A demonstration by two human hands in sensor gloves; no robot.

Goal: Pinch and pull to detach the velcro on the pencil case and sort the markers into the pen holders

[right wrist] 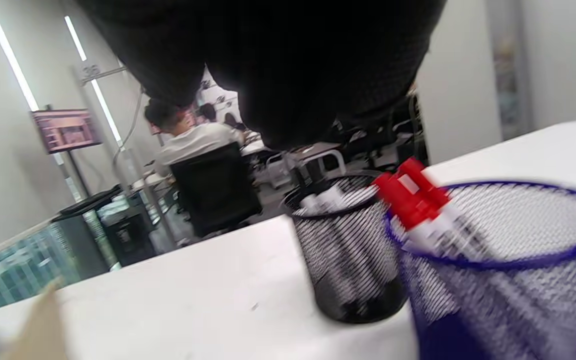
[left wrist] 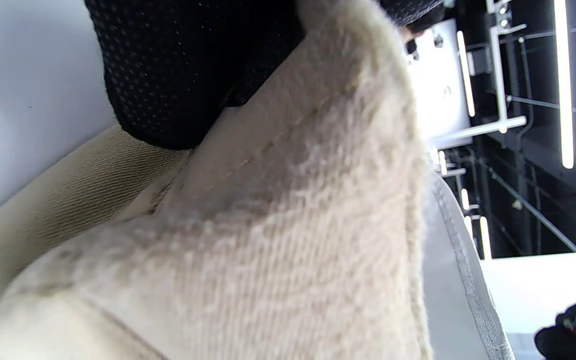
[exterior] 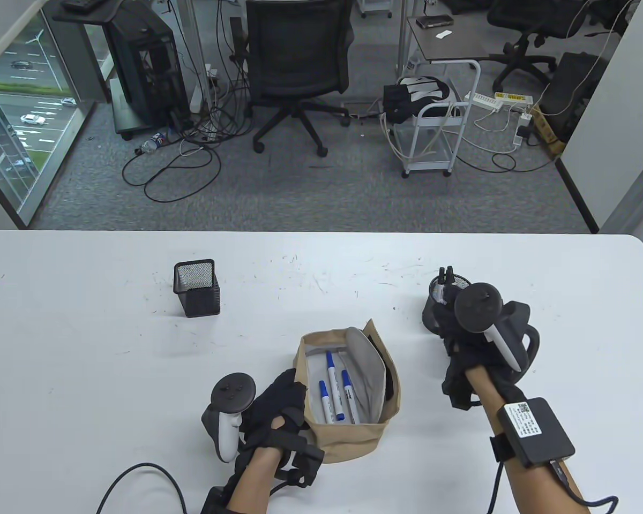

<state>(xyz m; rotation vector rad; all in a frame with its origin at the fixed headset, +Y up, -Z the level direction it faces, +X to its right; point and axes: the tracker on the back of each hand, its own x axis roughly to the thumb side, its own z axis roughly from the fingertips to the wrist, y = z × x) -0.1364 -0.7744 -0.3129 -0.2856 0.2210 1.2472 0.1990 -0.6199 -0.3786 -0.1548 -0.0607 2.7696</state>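
The tan pencil case lies open on the white table with three blue markers inside. The left hand grips its near edge. The right hand hangs above two round holders; its fingers are hidden, so I cannot tell

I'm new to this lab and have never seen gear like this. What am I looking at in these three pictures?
No robot: a person's two hands in black sensor gloves, each with a tracker strapped to its back. The overhead picture looks down at the white table; the other two come from cameras on the wrists. The left hand grips the edge of an opened tan pencil case with three blue-capped markers inside. The right hand is by the pen holders; what it holds cannot be seen. Its wrist camera shows a blue mesh holder with red-capped markers and a black mesh holder. Another black holder stands apart.
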